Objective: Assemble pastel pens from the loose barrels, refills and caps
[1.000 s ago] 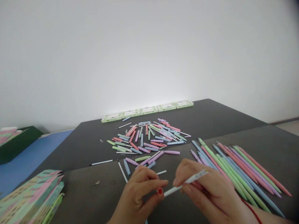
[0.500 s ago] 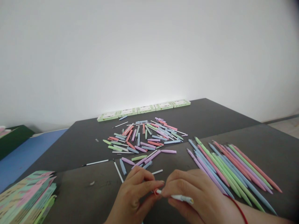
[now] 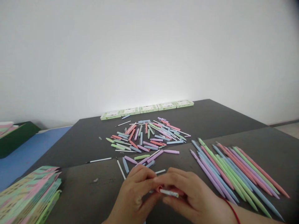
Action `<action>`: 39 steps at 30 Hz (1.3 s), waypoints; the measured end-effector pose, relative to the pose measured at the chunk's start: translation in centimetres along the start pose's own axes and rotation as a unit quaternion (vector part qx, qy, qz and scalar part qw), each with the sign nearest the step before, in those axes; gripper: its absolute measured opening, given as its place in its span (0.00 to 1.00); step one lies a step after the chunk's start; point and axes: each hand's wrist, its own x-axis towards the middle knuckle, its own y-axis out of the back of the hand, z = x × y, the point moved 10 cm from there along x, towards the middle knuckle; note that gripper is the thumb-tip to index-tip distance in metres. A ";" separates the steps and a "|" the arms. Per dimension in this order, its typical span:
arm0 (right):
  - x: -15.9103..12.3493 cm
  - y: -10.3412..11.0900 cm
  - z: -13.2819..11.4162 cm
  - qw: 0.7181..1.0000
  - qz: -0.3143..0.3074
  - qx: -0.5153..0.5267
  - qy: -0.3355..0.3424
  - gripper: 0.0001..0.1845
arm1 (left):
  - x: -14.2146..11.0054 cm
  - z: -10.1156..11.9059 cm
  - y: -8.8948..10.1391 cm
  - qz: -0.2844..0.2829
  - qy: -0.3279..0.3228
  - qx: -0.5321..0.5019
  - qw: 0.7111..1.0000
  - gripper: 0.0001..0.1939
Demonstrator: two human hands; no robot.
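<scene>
The left hand (image 3: 136, 194) has its thumb and fingertips closed in a pinch around a red tube (image 3: 159, 189), held just above the black table (image 3: 77, 183) with its round opening showing. A white refill (image 3: 169, 193) is at that opening, its pale outer end sticking out toward the right. The right hand (image 3: 190, 194) curls over and under the refill, index finger reaching across to the left hand and thumb below, so the fingers stand slightly apart; whether they press on the refill, I cannot tell. A red band (image 3: 232, 210) circles the right wrist. Beyond the hands lies a scattered heap of coloured pen parts (image 3: 141, 134), with a row of pale green boxes (image 3: 149, 108) behind it. Long coloured pens (image 3: 235, 171) lie side by side to the right, and printed packets (image 3: 30, 196) overlap at the near left
</scene>
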 end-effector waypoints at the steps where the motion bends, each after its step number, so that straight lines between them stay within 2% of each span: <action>1: -0.1 0.3 0.1 0.999 0.011 0.029 -0.012 0.14 | 0.1 0.1 0.0 0.001 -0.001 0.005 1.000 0.05; 3: -0.3 1.0 0.4 0.997 0.038 0.056 -0.031 0.12 | 0.2 0.0 -0.1 0.000 0.006 0.009 1.000 0.05; 6: -0.5 1.4 0.6 0.997 0.055 0.024 -0.037 0.04 | 0.2 -0.2 -0.4 0.005 0.023 0.007 1.000 0.04; 11: -0.4 0.3 1.4 0.999 0.027 0.002 -0.045 0.05 | 0.0 -0.4 -0.9 0.012 0.025 0.000 1.000 0.02; 17: -0.4 0.3 1.8 0.998 0.041 0.010 -0.037 0.06 | -0.4 -1.4 -0.9 0.029 0.053 -0.018 0.998 0.03; 21: -0.5 0.7 3.2 0.996 0.066 0.029 -0.054 0.06 | -0.7 -2.7 -1.4 -0.001 0.116 -0.023 0.993 0.08; 24: -0.7 1.0 5.1 0.988 0.106 0.051 -0.101 0.08 | -0.6 -2.4 -1.7 -0.033 0.116 -0.027 0.992 0.11; 27: -0.7 0.5 6.6 0.978 0.116 0.107 -0.138 0.07 | -0.5 -2.6 -1.8 -0.046 0.124 -0.023 0.991 0.14; 28: -0.7 0.5 6.9 0.973 0.121 0.134 -0.144 0.05 | -0.6 -3.0 -1.8 -0.044 0.138 -0.014 0.989 0.14; 30: -0.6 0.7 7.3 0.955 0.143 0.212 -0.151 0.08 | -0.8 -3.8 -1.7 -0.036 0.167 0.007 0.985 0.16; 34: -0.5 2.6 7.7 0.880 0.225 0.397 -0.134 0.11 | -1.0 -4.7 -1.6 -0.026 0.188 0.038 0.981 0.14; 37: -0.3 3.3 7.7 0.843 0.255 0.459 -0.116 0.17 | -0.9 -4.6 -1.8 -0.036 0.182 0.060 0.981 0.12; 39: -0.3 3.1 7.9 0.828 0.265 0.481 -0.115 0.17 | -0.8 -4.4 -2.1 -0.049 0.175 0.072 0.981 0.11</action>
